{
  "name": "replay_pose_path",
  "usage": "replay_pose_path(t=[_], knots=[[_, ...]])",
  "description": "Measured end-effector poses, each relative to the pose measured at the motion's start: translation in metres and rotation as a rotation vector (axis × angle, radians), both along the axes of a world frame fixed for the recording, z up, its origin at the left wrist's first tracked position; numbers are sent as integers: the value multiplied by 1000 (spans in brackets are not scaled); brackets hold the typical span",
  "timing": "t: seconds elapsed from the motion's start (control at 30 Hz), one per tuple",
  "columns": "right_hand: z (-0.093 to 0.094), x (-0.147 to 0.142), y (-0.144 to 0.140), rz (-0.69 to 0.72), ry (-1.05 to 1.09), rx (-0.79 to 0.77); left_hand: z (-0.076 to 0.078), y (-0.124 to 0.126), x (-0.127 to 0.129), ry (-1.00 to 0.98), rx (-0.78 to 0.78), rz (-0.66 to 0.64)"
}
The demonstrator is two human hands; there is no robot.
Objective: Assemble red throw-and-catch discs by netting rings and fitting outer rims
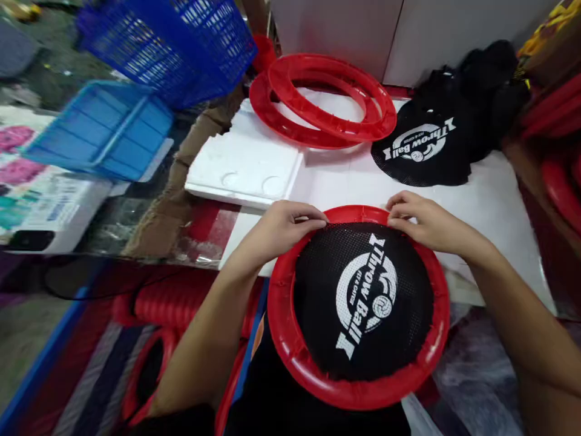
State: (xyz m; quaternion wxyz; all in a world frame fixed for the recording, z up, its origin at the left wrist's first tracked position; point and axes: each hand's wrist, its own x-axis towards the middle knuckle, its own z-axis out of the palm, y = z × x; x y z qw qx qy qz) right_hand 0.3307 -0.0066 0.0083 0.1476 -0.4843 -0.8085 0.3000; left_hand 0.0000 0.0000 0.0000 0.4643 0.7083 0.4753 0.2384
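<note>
Firstly, at the far left, a light blue basket [136, 142] lies near a dark blue basket [177, 54], both beside the working place, perhaps so that the middle remains free for the hands. Next comes a torn piece of cardboard [158, 212], and then a slab of white foam [245, 160] on the table. The left hand [285, 233] holds the far-left side of a red ring [285, 330]; its thumb and forefinger are brought together and seem to pinch the edge of the black cloth [363, 300], where it meets the ring. Behind, two spare rings [336, 126] overlap one another, probably to be within easy reach. The held ring is in front of the person, between the two hands, with the printed cloth inside it. The right hand [424, 224] is at the far-right side, thumb and bent fingers also pinching at the cloth's edge; I cannot tell how much of the ring they take. Such a two-sided hold likely keeps the cloth even. Beyond this hand lies a pile of black cloths [476, 115], conveniently near it.
</note>
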Motion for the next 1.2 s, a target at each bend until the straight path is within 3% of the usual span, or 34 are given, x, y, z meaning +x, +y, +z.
replay_pose_path(t=[0.13,0.33,0.47,0.67,0.77,0.9,1.03,1.2], knots=[[-3,-18,-5,64,26,67,-7,-1,5,51,168,-17],[-19,-30,-17,-22,229,135,8,-1,12,108,234,-175],[-22,-32,-14,-34,283,112,10,-2,26,234,416,-279],[-18,-38,0,-73,303,-40,8,0,33,179,285,-174],[-15,-41,4,-101,227,-72,14,0,33,249,268,-141],[-9,-41,6,-95,158,-68,19,0,34,396,336,-186],[-6,-47,3,-23,145,-23,13,9,34,475,454,-272],[-11,-66,-1,57,150,76,1,22,29,303,447,-260]])
